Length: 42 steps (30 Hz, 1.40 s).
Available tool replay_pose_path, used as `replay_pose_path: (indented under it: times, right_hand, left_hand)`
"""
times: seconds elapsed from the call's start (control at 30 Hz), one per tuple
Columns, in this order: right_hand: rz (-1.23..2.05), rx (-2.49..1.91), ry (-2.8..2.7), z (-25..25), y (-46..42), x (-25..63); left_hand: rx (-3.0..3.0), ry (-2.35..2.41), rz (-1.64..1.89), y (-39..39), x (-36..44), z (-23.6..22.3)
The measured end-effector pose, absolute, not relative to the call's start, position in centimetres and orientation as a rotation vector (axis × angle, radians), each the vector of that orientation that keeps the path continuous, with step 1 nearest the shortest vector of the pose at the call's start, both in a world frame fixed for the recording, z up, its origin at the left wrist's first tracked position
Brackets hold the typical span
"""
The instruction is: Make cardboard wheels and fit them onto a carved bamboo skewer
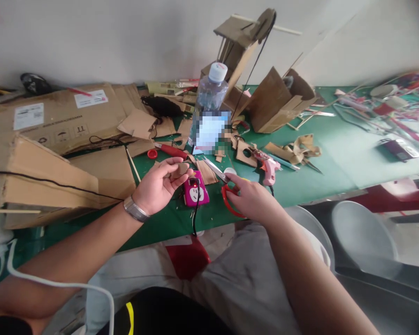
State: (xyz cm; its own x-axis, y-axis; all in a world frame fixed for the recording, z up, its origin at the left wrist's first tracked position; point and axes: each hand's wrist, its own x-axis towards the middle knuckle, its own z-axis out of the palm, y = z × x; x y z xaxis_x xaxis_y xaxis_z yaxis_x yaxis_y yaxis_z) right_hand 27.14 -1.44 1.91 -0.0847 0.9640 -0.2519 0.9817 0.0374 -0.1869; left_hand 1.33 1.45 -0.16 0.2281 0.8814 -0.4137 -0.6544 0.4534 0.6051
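Head view: we have a small brown piece (179, 170) pinched in our left hand (158, 182), just above the pink socket block (196, 190), and our right hand (252, 195) wrapped around the scissors (224, 177). Cut cardboard (207, 173) litters the green table (307, 184), so some cutting's likely done; what remains, we can't tell.

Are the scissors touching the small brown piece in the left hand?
Apart. In the head view, the scissors end short of the brown piece, with flat cardboard showing in the gap between them.
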Motion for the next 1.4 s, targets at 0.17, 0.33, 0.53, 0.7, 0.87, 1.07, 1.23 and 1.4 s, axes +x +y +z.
replay_pose_path:
  times: [0.17,0.33,0.53,0.7,0.87,1.07,1.23,1.4]
  right_hand:
    - [-0.419,2.072,2.193,1.5,-1.5,26.7]
    - [-0.386,2.062,2.19,1.3,-1.4,26.4]
    - [-0.31,2.075,2.186,1.7,-1.4,25.7]
    - [-0.295,2.05,2.212,1.9,-1.6,26.0]
    - [-0.319,2.056,2.246,1.6,-1.7,26.7]
    - [-0.279,2.124,2.323,1.0,-1.7,26.9]
    - [-0.174,2.252,2.455,1.8,-1.7,26.4]
    - [-0.283,2.179,3.017,3.1,-1.8,24.3]
  left_hand:
    - [0.403,0.785,1.088,1.3,1.5,-0.4]
    - [0.422,0.762,1.076,1.2,1.7,-0.5]
    - [0.385,0.778,1.07,1.1,1.7,-0.3]
    - [0.361,0.775,1.082,1.2,1.5,-0.2]
    - [0.318,0.772,1.105,1.3,1.4,0.0]
    - [0.283,0.626,1.045,0.9,1.6,0.8]
    - [0.281,0.524,0.96,0.6,1.7,0.9]
    - [0.389,0.401,0.886,0.3,1.6,0.4]
